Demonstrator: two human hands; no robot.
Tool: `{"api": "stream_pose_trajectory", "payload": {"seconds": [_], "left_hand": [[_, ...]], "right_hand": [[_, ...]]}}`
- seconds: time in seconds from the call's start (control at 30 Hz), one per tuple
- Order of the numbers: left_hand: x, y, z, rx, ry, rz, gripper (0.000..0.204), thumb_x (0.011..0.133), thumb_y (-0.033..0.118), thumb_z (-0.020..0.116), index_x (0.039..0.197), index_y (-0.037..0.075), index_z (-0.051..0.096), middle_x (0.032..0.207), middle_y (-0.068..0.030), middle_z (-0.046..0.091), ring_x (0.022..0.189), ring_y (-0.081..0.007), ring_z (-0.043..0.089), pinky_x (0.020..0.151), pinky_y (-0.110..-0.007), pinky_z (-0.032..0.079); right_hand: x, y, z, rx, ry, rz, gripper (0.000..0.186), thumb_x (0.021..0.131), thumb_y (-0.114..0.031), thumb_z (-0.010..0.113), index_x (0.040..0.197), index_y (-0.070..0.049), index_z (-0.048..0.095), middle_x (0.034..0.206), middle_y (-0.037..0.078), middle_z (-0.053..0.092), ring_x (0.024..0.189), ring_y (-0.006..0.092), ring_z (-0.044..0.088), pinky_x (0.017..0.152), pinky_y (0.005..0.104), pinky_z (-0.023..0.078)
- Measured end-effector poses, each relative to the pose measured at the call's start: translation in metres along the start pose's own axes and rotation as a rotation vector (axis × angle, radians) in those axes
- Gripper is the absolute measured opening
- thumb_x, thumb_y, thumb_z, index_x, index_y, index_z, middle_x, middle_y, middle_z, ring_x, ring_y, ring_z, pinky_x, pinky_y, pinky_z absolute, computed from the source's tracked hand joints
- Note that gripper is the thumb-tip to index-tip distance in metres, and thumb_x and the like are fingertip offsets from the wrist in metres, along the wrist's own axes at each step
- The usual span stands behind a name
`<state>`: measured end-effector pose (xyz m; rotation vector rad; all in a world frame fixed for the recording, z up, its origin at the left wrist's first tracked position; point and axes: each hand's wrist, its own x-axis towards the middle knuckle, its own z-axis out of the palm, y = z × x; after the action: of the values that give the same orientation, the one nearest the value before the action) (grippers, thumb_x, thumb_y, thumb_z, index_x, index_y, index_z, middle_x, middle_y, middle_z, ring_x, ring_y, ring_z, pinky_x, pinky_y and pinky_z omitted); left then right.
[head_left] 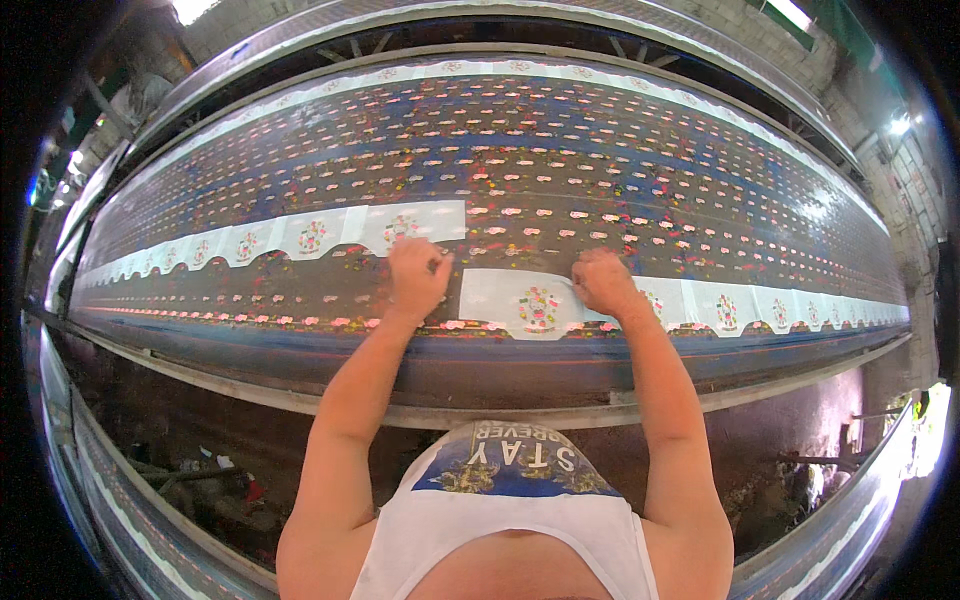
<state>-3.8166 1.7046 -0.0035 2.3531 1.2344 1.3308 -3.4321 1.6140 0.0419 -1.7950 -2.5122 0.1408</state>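
Note:
Two rows of white cloth pieces with scalloped lower edges and printed flower designs lie on a long dark table. My left hand (420, 277) is curled closed at the lower edge of the last piece in the left row (435, 216); anything in its fingers is hidden. In the right row, my right hand (605, 284) pinches the upper edge of a white cloth piece (495, 300), close to where it meets its neighbour. The pinched edge looks slightly raised. This piece's left end lies a little to the right of my left hand.
The long table (420, 385) carries rows of small pink and white printed marks, with colour smears. Another white strip (520, 69) runs along its far edge. Behind stands a further long table (390, 24); a block wall (905, 165) rises at right. Litter lies on the floor at lower left.

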Motion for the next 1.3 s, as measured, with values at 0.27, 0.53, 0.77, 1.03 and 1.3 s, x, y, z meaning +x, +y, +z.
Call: {"api": "stream_pose_trajectory", "payload": {"seconds": [0.27,0.53,0.77,1.03,1.3], "left_hand": [[-0.01,0.084,0.047,0.115,-0.309,0.067,0.025,0.08,0.007,0.081,0.104,0.015,0.08,0.121,-0.007,0.076,0.142,-0.0368,0.057,0.122,-0.058,0.036],[-0.012,0.053,0.039,-0.055,-0.133,-0.409,0.026,0.09,0.024,0.088,0.103,0.004,0.079,0.122,-0.0186,0.075,0.126,-0.0373,0.068,0.107,-0.049,0.052],[0.022,0.011,0.065,0.004,0.055,-0.547,0.028,0.089,0.028,0.088,0.094,0.003,0.077,0.109,-0.0186,0.075,0.107,-0.0404,0.069,0.097,-0.05,0.053],[0.054,-0.039,0.095,0.243,0.13,-0.296,0.016,0.088,0.022,0.085,0.094,0.012,0.075,0.114,-0.0091,0.074,0.124,-0.0378,0.061,0.116,-0.065,0.035],[0.056,-0.032,0.092,0.338,0.138,-0.349,0.015,0.091,0.019,0.083,0.101,0.013,0.074,0.118,-0.0098,0.074,0.136,-0.0417,0.059,0.122,-0.063,0.032]], "right_hand": [[-0.04,-0.02,-0.054,0.763,-0.209,-0.071,0.017,0.096,-0.014,0.075,0.107,-0.002,0.073,0.101,0.019,0.079,0.096,0.0366,0.077,0.086,0.0451,0.059],[-0.035,0.047,-0.028,0.691,0.065,-0.036,0.022,0.092,-0.005,0.076,0.114,-0.004,0.077,0.115,0.017,0.078,0.11,0.0356,0.075,0.094,0.045,0.057],[0.034,0.058,0.018,0.893,0.198,0.328,0.025,0.095,-0.005,0.071,0.118,-0.004,0.078,0.111,0.013,0.08,0.091,0.0264,0.074,0.086,0.0407,0.057],[0.092,0.076,0.053,0.705,0.399,0.481,0.032,0.094,-0.008,0.078,0.126,-0.008,0.076,0.093,0.009,0.075,0.08,0.0238,0.071,0.077,0.0384,0.057],[0.098,0.061,0.072,0.698,0.633,0.526,0.038,0.092,-0.006,0.082,0.129,-0.004,0.074,0.093,0.006,0.074,0.071,0.0145,0.068,0.07,0.0327,0.057]]}}
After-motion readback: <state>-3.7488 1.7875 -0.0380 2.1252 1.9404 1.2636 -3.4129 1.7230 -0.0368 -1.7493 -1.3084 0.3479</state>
